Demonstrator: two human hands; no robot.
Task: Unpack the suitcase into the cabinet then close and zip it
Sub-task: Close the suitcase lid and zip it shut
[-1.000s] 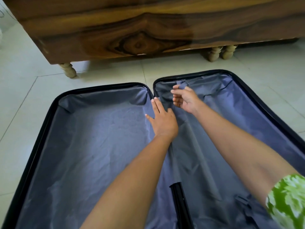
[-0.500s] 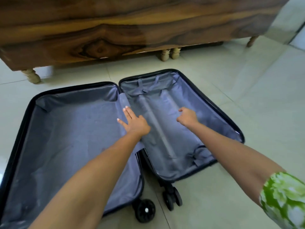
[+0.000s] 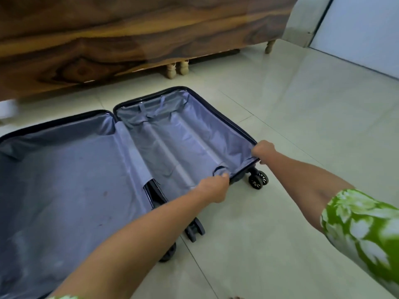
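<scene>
The suitcase [image 3: 90, 180] lies fully open on the tiled floor [image 3: 291, 147], both halves flat and side by side, their grey lining [image 3: 64, 190] exposed and nothing packed in either. The right half sits nearer the cabinet [image 3: 108, 39], whose wooden front fills the top of the view on turned legs [image 3: 177, 69]. The left hand [image 3: 212, 189] is closed on the near rim of the right half, fingers curled over the edge with the thumb pressed onto the lining beside a small fabric loop [image 3: 220, 170]. The right hand [image 3: 262, 151] is clenched on the outer near corner of the same half, knuckles up, its fingertips wrapped under the rim and mostly hidden. Both forearms reach out from the bottom of the frame; a green-and-white patterned sleeve [image 3: 362, 229] covers the right upper arm. One caster [image 3: 258, 180] shows just below the gripped corner, and two more [image 3: 195, 230] show at the hinge line between the halves. Whether the right half is lifted off the floor cannot be determined.
</scene>
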